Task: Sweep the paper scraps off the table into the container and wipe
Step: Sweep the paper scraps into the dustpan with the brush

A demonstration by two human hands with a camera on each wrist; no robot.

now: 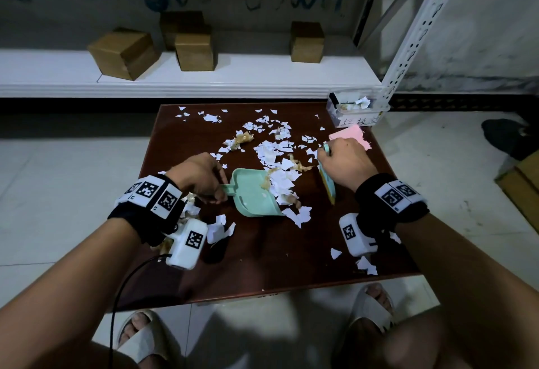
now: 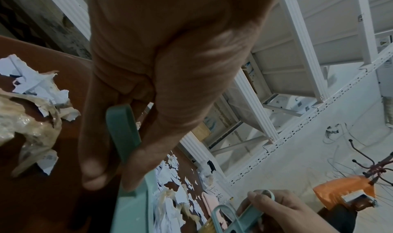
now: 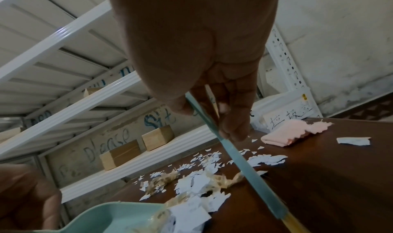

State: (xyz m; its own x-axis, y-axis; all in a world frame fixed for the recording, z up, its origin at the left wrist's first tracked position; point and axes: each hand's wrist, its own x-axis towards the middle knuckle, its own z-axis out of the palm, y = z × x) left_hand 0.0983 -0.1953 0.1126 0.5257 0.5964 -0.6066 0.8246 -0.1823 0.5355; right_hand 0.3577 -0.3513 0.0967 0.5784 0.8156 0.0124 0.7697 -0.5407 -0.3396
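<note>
Two hands: both busy.
L grip: left hand (image 1: 201, 176) wrapped round dustpan (image 1: 253, 193) handle.
R grip: right hand (image 1: 344, 161) holds brush (image 1: 328, 185).
Scraps: paper scraps (image 1: 277, 161) between pan mouth & brush; sweep goes leftward.
Container (image 1: 354, 112): far-right corner, nearer R.

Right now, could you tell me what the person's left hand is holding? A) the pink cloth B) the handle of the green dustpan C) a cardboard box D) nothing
B: the left hand grips the handle of the green dustpan, whose mouth faces the paper scraps on the table.
</note>
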